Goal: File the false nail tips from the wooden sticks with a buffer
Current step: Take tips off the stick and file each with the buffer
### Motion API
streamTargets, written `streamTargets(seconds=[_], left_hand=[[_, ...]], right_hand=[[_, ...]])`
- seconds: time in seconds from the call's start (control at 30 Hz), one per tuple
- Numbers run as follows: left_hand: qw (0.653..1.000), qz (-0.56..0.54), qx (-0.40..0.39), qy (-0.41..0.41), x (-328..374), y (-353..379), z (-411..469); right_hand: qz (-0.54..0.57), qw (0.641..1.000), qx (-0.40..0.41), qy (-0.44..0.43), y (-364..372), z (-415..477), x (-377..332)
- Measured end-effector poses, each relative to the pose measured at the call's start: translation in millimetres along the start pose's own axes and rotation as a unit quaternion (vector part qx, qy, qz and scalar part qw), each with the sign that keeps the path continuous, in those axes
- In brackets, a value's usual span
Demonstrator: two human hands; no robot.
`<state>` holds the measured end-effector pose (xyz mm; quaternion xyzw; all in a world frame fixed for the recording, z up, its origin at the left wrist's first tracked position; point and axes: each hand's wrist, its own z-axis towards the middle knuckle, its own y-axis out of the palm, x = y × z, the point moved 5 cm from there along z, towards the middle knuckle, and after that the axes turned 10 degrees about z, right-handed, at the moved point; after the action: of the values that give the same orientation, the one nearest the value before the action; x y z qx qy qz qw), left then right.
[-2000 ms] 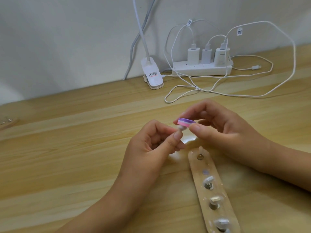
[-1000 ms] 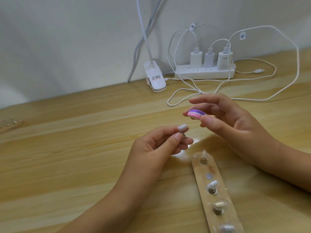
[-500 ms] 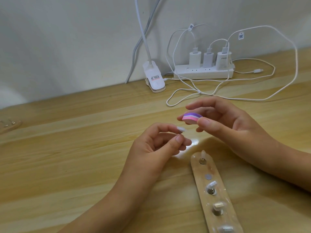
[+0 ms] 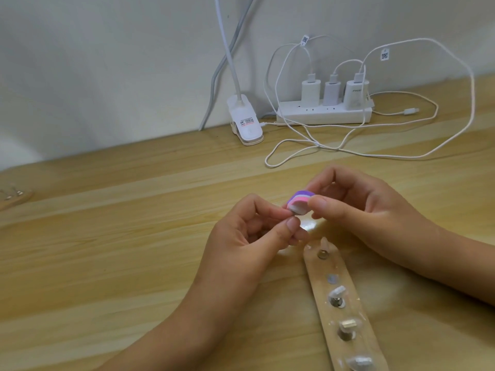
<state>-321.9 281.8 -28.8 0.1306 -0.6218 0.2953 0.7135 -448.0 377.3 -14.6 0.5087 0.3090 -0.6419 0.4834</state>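
The left hand [image 4: 249,231] pinches a false nail tip [image 4: 292,210] between curled thumb and forefinger; only a pale sliver of it shows. Touching it from above and to the right is the buffer [image 4: 300,200], a small purple, pink and white block gripped between the thumb and fingers of the right hand [image 4: 375,210]. Its short length runs roughly left to right, so strokes would likely pass sideways across the tip. Just below both hands, on the table [image 4: 107,263], the wooden stick [image 4: 320,287] points away toward the near right corner. It carries more nail tips [image 4: 336,291] and one bare mount.
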Motion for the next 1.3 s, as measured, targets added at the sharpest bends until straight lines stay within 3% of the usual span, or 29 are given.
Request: streamTargets(seconds=[0.2,0.53,0.67,0.77,0.87,1.0,1.3], left_hand=[[1.0,-0.018,0.002,-0.006,0,1,-1],[1.0,-0.002,0.003,-0.009,1,1,-1],[1.0,-0.003,0.002,-0.01,0,1,-1],[1.0,-0.003,-0.001,-0.01,1,2,-1],[1.0,-0.012,0.001,-0.01,0,1,-1],[1.0,-0.004,0.002,-0.01,0,1,-1],[1.0,-0.006,0.005,-0.012,0,1,-2]], right_hand=[[0.008,1.0,-0.014,0.024,3,1,4],[0.009,0.999,0.012,-0.032,0,-2,-5],[0.006,1.0,0.009,0.001,-1,0,1],[0.007,0.998,0.029,-0.047,-2,0,-5],[-0.002,1.0,0.014,-0.017,0,1,-2],[0.0,0.998,0.029,-0.048,-1,0,-6],[0.009,0.999,0.019,-0.028,0,-1,-3]])
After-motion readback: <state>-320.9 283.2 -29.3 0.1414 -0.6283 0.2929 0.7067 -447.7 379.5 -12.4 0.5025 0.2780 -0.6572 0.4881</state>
